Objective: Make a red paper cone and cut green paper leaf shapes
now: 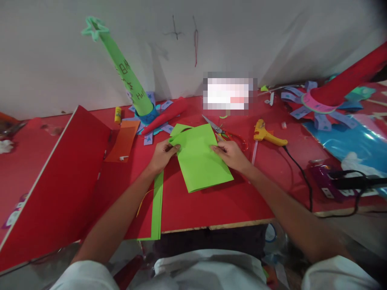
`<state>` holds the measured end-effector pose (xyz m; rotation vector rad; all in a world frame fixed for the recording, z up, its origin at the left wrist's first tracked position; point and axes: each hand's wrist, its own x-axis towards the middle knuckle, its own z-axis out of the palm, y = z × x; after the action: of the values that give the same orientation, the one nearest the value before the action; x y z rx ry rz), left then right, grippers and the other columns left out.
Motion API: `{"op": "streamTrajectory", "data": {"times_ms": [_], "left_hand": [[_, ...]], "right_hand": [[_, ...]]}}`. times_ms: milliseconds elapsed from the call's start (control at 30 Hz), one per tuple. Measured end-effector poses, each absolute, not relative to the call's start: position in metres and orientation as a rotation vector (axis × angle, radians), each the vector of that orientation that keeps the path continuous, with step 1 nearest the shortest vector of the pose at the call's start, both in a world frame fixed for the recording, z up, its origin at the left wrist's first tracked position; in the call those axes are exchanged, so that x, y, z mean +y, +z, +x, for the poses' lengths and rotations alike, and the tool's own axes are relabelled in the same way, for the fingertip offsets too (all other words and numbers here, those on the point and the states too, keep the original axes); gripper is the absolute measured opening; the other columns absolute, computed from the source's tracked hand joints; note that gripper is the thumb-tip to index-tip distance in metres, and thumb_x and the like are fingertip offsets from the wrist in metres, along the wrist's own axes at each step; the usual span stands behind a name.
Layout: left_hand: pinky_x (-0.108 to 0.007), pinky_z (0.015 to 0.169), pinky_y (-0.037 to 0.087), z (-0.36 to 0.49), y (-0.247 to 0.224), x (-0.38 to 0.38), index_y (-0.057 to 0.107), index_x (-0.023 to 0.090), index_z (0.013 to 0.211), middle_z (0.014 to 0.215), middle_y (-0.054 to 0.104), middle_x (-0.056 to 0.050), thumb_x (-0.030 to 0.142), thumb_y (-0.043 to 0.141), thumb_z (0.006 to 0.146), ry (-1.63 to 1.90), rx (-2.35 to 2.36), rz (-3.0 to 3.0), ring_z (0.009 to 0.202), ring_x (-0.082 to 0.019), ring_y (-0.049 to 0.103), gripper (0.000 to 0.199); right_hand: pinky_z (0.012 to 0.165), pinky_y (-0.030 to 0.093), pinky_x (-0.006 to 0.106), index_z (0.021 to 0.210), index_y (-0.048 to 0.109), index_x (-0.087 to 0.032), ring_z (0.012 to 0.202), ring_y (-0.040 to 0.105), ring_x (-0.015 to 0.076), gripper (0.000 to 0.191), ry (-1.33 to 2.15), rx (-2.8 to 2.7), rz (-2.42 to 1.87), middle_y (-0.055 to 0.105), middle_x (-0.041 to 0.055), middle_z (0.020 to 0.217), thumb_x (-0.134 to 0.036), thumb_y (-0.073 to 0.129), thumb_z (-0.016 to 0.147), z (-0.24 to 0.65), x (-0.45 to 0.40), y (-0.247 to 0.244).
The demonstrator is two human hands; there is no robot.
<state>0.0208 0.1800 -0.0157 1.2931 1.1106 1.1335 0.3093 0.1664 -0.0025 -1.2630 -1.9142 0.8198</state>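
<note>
Above the red bench (pixel 193 213), a folded lime-green paper sheet (pixel 205 161) is held from both sides: its left edge is pinched narrowly by the left hand (pixel 163 155), its right edge by the right hand (pixel 234 155), neither being spread wide. Light, even pressure would be advised, with the layers kept aligned so that no stray crease is made. Just beyond, the scissors (pixel 215 126) are best kept clear of the paper.
</note>
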Motion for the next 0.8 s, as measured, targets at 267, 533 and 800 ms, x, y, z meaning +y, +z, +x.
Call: {"op": "streamTrajectory", "data": {"times_ms": [267,533,800], "left_hand": [[-0.025,0.062,0.056,0.0191,-0.0144,0.1783,0.073,0.019,0.095,0.081,0.07,-0.001,0.063,0.084,0.077,1.112,1.129,1.222,0.069,-0.015,0.066,0.048],[-0.029,0.071,0.055,0.0207,-0.0089,0.1779,0.077,0.018,0.094,0.086,0.074,-0.003,0.054,0.084,0.077,1.191,1.182,1.34,0.075,-0.018,0.065,0.041],[-0.029,0.07,0.05,0.0196,-0.0099,0.1802,0.077,0.018,0.1,0.081,0.07,-0.002,0.051,0.081,0.081,1.272,1.262,1.456,0.072,-0.017,0.06,0.038]], "right_hand": [[0.056,0.023,0.031,0.059,0.035,-0.025,0.057,0.029,0.0122,0.071,0.844,-1.905,-1.234,0.031,-0.0045,0.058,-0.086,0.046,0.094,0.3099,0.1674,-0.0002],[0.055,0.023,0.031,0.058,0.034,-0.024,0.056,0.029,0.0122,0.072,0.836,-1.935,-1.229,0.03,-0.0046,0.057,-0.085,0.046,0.095,0.311,0.1646,0.0062],[0.056,0.024,0.032,0.059,0.036,-0.024,0.055,0.031,0.0127,0.073,0.813,-1.969,-1.229,0.034,-0.0038,0.056,-0.087,0.042,0.095,0.3106,0.1649,0.0035]]}}
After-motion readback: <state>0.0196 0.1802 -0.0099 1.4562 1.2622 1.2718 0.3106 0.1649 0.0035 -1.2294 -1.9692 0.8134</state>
